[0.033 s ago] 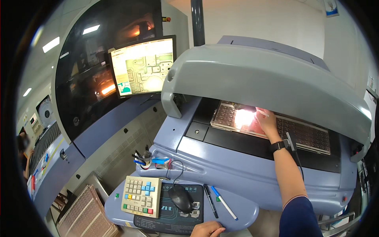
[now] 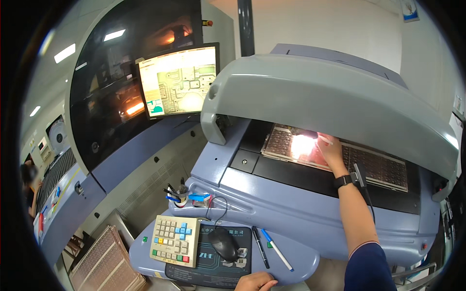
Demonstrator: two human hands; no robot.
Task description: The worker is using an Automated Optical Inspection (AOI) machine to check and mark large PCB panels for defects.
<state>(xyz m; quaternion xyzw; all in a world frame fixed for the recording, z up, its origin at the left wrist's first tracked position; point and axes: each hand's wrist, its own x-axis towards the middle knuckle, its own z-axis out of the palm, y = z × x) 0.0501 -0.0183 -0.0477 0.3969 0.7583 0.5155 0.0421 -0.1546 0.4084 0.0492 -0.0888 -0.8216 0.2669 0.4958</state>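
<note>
My right hand (image 2: pixel 331 151) reaches under the grey hood with a thin white pen-like tool (image 2: pixel 326 140) pinched in its fingers. Below it lies a brownish circuit-board panel (image 2: pixel 374 167), patterned in rows, on the black machine bed (image 2: pixel 286 170). A bright light glares on the panel just left of the fingers, washing out its surface. At the bottom edge, my left hand (image 2: pixel 256 281) rests curled by the front of the blue shelf, with its fingertips hidden. Nearest to it are a black mouse (image 2: pixel 223 244) on a dark mouse pad (image 2: pixel 206 274) and two pens (image 2: pixel 276 250).
The curved hood (image 2: pixel 330 92) overhangs the bed. Behind the shelf's left side stands a monitor (image 2: pixel 187 87) with an enlarged circuit picture. A beige keypad (image 2: pixel 174 240), a pen cup (image 2: pixel 178 197) and stacked panels (image 2: pixel 107 262) are at left. Another person (image 2: pixel 31 182) is at far left.
The view shifts very slightly. Both hands keep their places, with the white pen-like tool still in my right hand.
</note>
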